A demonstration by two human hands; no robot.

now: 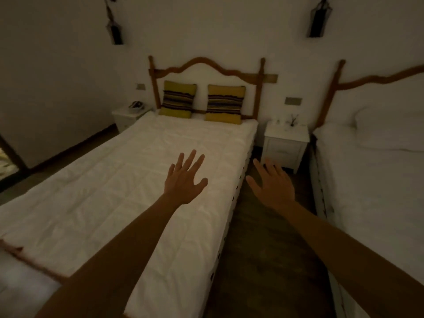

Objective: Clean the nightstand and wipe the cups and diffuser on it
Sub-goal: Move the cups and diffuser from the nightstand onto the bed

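A white nightstand (284, 143) stands between two beds at the far end of the aisle. On its top stands a reed diffuser (293, 122) with dark sticks, and small clear cups (278, 122) sit to its left, too dim to make out well. My left hand (184, 180) is stretched forward over the left bed, fingers spread, holding nothing. My right hand (271, 184) is held out over the aisle floor, fingers spread and empty, short of the nightstand.
The left bed (114, 191) has a white cover and two striped yellow cushions (202, 103). A second white bed (371, 180) lies to the right. A dark wood floor aisle (263, 249) runs between them. Another nightstand (126, 117) with a phone stands far left.
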